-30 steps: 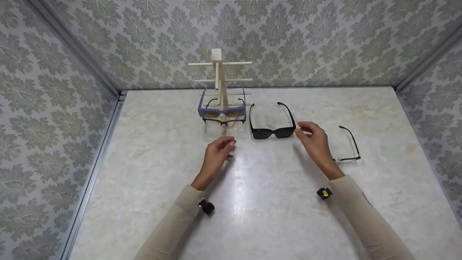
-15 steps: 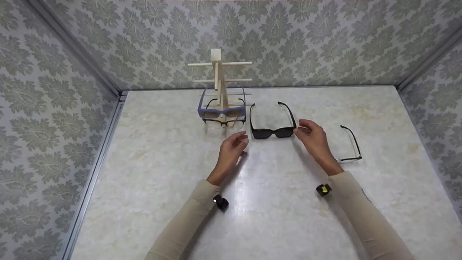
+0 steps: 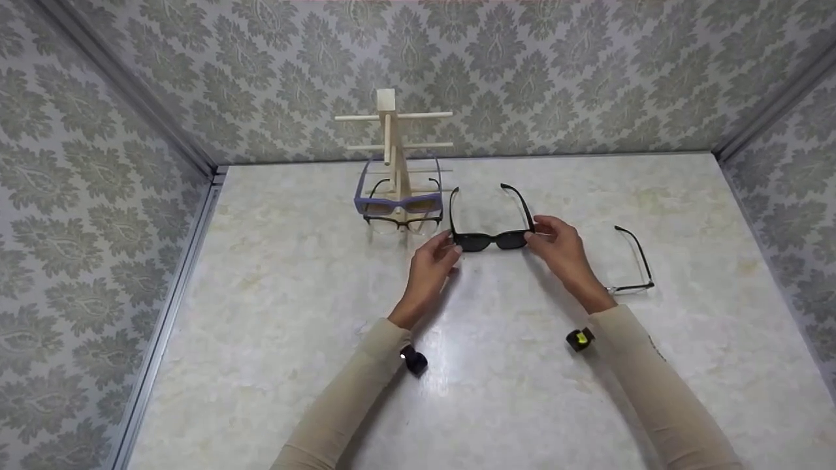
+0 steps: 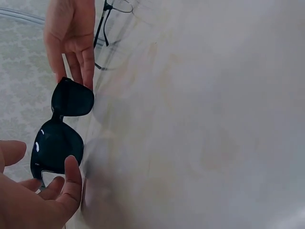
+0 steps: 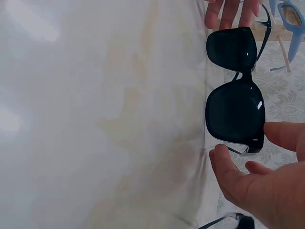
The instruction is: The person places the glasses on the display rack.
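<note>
A pair of black sunglasses (image 3: 494, 241) with dark lenses sits between the two hands, its temples unfolded and pointing to the back. My right hand (image 3: 563, 249) pinches the right front corner near the hinge. At the opposite corner my left hand (image 3: 431, 271) has its fingers curled round the hinge end. In the left wrist view, one fingertip overlaps the lower part of a lens (image 4: 59, 148). Both hands frame the lenses (image 5: 236, 112) in the right wrist view; exact contact of every finger is partly hidden.
A wooden display stand (image 3: 387, 101) with crossbars stands at the back, left of centre. Purple-framed sunglasses (image 3: 400, 205) hang on it above dark-rimmed clear glasses (image 3: 403, 224). Thin black-framed glasses (image 3: 643, 261) lie on the marbled table (image 3: 274, 339) at right. Patterned walls border the table.
My left hand has moved right and forward, from below the stand to the left corner of the black sunglasses. My right hand stays at the right corner, its thumb now over the frame.
</note>
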`<action>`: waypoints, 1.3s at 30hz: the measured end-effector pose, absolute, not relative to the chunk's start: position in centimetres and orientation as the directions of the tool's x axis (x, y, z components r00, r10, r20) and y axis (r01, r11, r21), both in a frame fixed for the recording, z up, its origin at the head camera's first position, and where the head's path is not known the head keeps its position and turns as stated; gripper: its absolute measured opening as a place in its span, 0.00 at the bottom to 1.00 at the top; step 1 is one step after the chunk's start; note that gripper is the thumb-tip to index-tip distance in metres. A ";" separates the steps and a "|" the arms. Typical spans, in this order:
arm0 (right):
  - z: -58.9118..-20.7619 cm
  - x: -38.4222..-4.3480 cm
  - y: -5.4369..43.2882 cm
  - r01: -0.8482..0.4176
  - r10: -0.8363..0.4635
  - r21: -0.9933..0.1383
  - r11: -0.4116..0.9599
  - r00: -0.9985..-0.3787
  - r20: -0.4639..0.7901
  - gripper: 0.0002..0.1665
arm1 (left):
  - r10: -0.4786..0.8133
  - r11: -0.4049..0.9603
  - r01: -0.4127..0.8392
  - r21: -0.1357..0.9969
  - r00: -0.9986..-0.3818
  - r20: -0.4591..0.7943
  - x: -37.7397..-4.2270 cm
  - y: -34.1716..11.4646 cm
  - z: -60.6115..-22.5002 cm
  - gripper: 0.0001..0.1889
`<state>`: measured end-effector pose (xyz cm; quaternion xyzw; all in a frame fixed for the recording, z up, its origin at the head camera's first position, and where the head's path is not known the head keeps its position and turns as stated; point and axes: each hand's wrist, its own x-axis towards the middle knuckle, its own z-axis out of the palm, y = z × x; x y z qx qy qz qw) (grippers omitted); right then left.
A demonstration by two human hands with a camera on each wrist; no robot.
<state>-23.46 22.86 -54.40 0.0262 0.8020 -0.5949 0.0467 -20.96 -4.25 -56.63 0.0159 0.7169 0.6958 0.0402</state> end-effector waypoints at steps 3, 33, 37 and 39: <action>-54.3 -23.4 22.7 0.104 -0.018 -0.960 0.261 -0.993 -0.113 0.34 | 0.074 0.034 -0.034 0.999 -0.997 -0.037 -21.1 -4.0 -56.7 0.30; -52.8 -20.7 23.0 -0.004 -0.007 -0.990 0.141 -1.000 0.003 0.28 | 0.071 0.084 0.133 0.987 -0.989 0.128 -19.9 -3.8 -54.7 0.27; -52.4 -20.2 23.2 -0.005 -0.017 -0.987 0.158 -1.000 0.002 0.29 | 0.061 0.066 0.129 0.989 -0.990 0.125 -19.6 -3.9 -54.2 0.26; -52.2 -19.9 23.2 -0.005 -0.020 -0.986 0.168 -1.000 0.002 0.28 | 0.063 0.057 0.127 0.990 -0.990 0.123 -19.4 -3.9 -54.0 0.26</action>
